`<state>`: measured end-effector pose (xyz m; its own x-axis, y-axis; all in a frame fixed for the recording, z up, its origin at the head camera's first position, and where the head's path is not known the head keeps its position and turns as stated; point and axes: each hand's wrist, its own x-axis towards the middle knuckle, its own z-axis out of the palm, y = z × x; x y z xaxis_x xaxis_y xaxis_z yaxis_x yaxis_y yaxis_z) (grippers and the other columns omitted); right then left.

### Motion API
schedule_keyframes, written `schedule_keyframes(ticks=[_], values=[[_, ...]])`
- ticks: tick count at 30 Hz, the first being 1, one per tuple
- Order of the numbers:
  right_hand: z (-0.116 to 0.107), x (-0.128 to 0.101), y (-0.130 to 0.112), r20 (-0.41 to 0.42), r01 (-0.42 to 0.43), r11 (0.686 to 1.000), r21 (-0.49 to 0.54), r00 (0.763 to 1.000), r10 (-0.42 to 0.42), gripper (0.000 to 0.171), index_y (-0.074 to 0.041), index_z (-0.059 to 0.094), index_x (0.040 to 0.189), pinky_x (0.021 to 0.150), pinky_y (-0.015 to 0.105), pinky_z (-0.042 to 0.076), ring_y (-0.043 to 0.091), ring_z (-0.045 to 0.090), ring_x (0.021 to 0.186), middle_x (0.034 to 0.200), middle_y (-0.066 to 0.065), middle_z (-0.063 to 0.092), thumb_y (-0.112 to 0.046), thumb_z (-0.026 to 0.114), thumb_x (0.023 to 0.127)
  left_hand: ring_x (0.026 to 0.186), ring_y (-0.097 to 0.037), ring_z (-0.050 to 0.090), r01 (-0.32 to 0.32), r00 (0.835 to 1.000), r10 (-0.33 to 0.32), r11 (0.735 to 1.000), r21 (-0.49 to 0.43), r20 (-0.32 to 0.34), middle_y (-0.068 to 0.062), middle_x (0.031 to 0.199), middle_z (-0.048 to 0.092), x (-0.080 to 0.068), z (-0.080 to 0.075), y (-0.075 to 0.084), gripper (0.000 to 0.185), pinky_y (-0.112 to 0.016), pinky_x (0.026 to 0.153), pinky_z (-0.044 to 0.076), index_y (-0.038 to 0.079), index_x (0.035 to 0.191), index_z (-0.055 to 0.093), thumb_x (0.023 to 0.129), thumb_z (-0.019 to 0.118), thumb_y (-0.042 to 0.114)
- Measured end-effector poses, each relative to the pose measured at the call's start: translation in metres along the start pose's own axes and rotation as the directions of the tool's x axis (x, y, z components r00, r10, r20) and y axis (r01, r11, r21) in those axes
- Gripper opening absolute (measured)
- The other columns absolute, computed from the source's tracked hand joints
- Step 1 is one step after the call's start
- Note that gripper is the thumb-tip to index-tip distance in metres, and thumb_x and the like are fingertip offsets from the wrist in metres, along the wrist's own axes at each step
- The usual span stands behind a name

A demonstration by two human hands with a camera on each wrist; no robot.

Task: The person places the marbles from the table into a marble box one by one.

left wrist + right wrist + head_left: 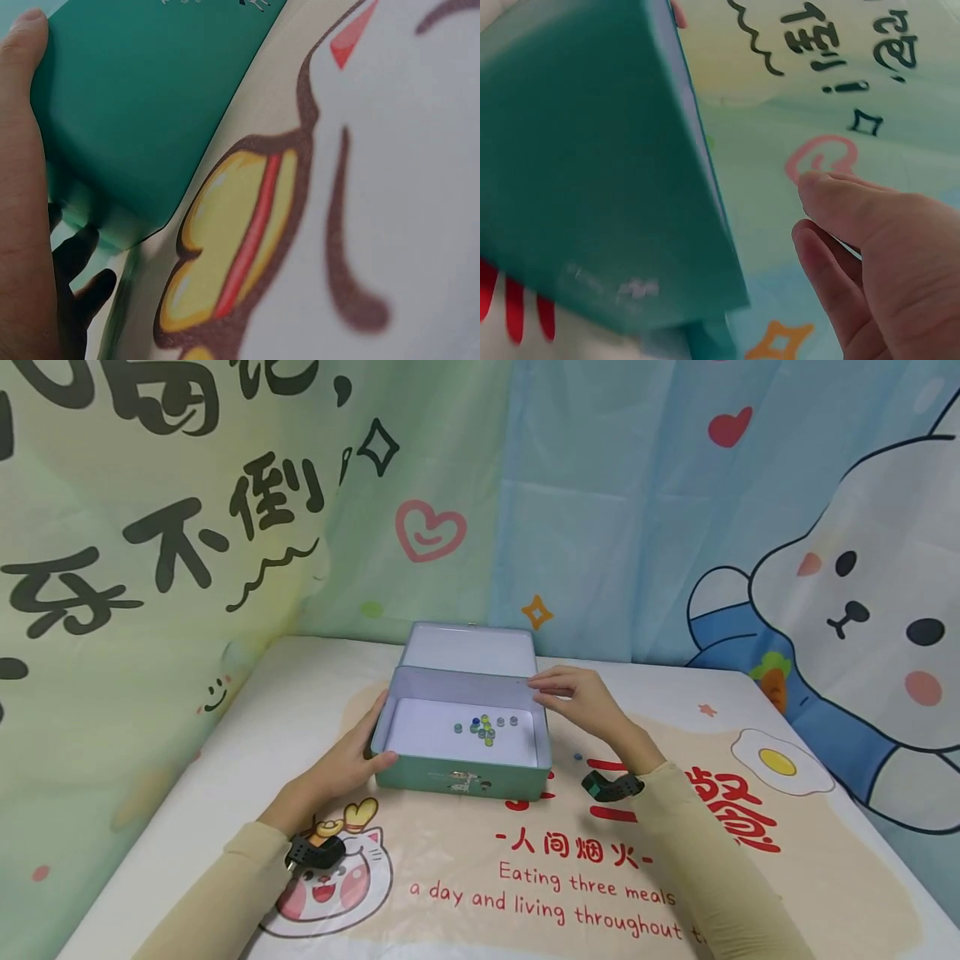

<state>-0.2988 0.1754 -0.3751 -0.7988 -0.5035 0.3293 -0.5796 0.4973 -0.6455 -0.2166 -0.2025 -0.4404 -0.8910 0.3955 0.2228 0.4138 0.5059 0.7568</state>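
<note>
A green tin box (461,775) with a pale inside stands on the table, its hinged lid (471,647) tipped back. Several small round beads (486,733), blue, green, yellow and greyish, lie on its floor. My left hand (347,747) holds the box's left side, thumb at the front corner and fingers along the side wall; the left wrist view shows the thumb (26,45) against the green metal. Over the box's back right corner hovers my right hand (577,697), fingers slightly bent. Nothing shows between its thumb (832,199) and fingers in the right wrist view.
A small blue bead (577,757) lies on the printed tablecloth (540,860), right of the box. Behind the table hangs a printed curtain (600,527). Each wrist wears a black band, one of them the right band (611,786).
</note>
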Motion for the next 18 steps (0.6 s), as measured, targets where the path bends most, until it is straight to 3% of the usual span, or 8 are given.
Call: schedule_keyframes(ticks=[7,18], values=[[-0.012,-0.027,0.019,-0.072,-0.030,0.999,0.021,0.997,0.032,0.030,-0.003,0.068,0.115,0.085,0.029,0.053,0.028,0.066,0.105,0.114,0.012,0.065,-0.010,0.069,0.086,0.147,-0.032,0.008,-0.010,1.000,0.010,1.000,-0.004,-0.006,-0.009,0.161,-0.001,0.000,0.001,-0.011,0.096,-0.058,0.114,0.017,0.032,0.152,-0.009,0.088,0.062,0.045],[-0.010,-0.056,0.048,-0.116,-0.036,0.999,-0.034,0.993,0.032,0.027,-0.007,0.071,0.112,0.084,0.031,0.053,0.022,0.066,0.099,0.108,0.009,0.068,-0.014,0.070,0.086,0.147,-0.033,0.008,-0.029,0.999,0.029,1.000,-0.006,-0.013,-0.010,0.161,-0.001,0.001,0.002,-0.011,0.093,-0.059,0.114,0.016,0.035,0.152,-0.010,0.089,0.059,0.049]])
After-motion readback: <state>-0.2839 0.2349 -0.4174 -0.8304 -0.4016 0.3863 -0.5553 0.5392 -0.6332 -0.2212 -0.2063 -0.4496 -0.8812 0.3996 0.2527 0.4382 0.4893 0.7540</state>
